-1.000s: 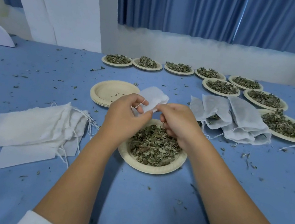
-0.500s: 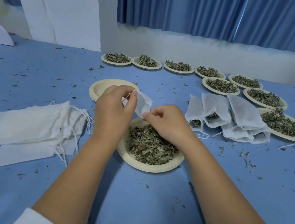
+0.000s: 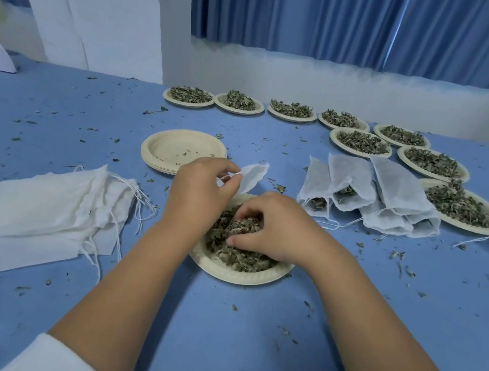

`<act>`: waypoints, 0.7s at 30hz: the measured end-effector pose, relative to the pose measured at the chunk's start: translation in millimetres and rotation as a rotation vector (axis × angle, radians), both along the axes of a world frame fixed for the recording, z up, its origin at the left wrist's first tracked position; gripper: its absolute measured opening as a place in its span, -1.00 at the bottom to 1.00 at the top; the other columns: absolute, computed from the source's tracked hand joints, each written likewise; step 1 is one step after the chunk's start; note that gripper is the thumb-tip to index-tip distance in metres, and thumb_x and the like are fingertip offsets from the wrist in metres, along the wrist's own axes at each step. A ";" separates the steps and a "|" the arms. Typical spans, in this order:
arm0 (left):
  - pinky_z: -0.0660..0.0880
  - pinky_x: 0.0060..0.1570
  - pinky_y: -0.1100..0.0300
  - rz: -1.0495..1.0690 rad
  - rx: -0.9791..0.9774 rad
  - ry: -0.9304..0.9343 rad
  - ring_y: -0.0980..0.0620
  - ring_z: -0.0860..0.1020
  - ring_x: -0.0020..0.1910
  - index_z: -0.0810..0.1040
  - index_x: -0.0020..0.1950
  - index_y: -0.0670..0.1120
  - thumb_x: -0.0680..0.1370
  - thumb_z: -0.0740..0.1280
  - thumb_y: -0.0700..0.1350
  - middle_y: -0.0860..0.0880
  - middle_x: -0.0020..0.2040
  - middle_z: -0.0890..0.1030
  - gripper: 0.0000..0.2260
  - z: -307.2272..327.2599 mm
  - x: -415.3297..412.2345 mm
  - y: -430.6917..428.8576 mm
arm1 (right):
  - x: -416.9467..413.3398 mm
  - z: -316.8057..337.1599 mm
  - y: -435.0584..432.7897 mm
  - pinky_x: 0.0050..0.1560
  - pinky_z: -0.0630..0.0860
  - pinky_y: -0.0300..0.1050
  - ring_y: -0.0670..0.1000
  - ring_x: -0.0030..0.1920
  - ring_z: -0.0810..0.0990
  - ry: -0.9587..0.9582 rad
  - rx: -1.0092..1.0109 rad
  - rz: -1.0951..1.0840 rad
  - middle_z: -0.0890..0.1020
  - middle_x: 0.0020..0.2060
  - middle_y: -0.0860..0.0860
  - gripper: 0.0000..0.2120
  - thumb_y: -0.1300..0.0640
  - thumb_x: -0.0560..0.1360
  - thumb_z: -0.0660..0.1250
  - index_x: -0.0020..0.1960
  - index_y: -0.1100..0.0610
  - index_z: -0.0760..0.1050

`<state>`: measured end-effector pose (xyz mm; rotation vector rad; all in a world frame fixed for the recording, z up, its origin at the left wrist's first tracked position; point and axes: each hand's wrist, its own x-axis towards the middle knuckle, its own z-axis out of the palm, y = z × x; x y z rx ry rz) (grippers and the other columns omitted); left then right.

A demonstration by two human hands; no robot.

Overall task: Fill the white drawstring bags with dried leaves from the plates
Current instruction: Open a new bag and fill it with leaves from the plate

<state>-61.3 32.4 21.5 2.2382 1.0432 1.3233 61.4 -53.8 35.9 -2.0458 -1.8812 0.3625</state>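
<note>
- Tabletop (image 3: 55, 108), covered in blue cloth and strewn with leaf crumbs, looks the same as a moment ago. The flat pile of empty bags (image 3: 38, 209) lies at the left, and the filled bags (image 3: 389, 200) lean together at the right.
- Near plate (image 3: 237, 276) has not shifted and sits under both hands. The emptied plates (image 3: 151, 153) are stacked just behind it.
- Right hand (image 3: 275, 226) is what changed. Half a second ago it pinched the bag's mouth together with the other hand. Now it has let go and dropped into the plate, fingers curled round a clump.
- Left hand (image 3: 200, 191) alone keeps the white drawstring bag (image 3: 253, 175), pinched at its mouth and lifted above the plate's far rim. The hands are now apart.
- Dried leaves (image 3: 243, 259) are still heaped high in the plate. Opening the bag looks finished and scooping has begun, and the bag looks flat and unfilled so far.
</note>
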 end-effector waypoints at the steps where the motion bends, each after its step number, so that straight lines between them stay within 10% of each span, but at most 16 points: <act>1: 0.39 -0.11 0.28 -0.004 -0.008 -0.006 0.12 0.53 -0.14 0.70 -0.03 -0.11 0.53 0.40 -0.15 -0.01 -0.15 0.67 -0.90 -0.4 0.4 0.6 | -1.3 -0.2 -0.5 0.07 0.47 -0.11 -0.06 0.07 0.51 -0.007 0.015 -0.004 0.52 -0.01 -0.08 -0.64 -0.11 0.38 0.51 0.13 -0.05 0.59; 9: 0.45 -0.07 0.24 -0.001 -0.069 -0.043 0.12 0.57 -0.11 0.71 0.00 -0.11 0.53 0.40 -0.14 0.05 -0.14 0.67 -0.88 -0.2 3.7 9.4 | -1.1 -3.1 0.1 -0.13 0.43 -0.21 -0.13 -0.12 0.52 0.034 0.122 -0.023 0.56 -0.19 -0.14 -0.76 0.05 0.44 0.47 0.10 -0.01 0.64; 16: 0.50 -0.07 0.18 0.012 -0.070 -0.093 0.11 0.59 -0.16 0.71 -0.05 -0.07 0.52 0.40 -0.13 0.08 -0.18 0.67 -0.91 1.6 -2.5 7.8 | 11.3 9.5 -2.4 -0.19 0.41 -0.49 -0.33 -0.29 0.55 0.454 0.205 -0.040 0.60 -0.38 -0.35 -0.82 0.05 0.36 0.57 -0.07 -0.10 0.66; 21: 0.29 -0.14 0.33 0.040 0.118 0.058 0.01 0.56 -0.12 0.69 0.05 -0.14 0.55 0.38 -0.17 -0.03 -0.13 0.64 -0.86 5.4 -7.6 3.3 | 20.3 17.1 -6.3 -0.19 0.50 -0.36 -0.22 -0.21 0.64 0.835 0.227 -0.063 0.71 -0.21 -0.13 -0.84 0.13 0.38 0.55 -0.10 -0.08 0.67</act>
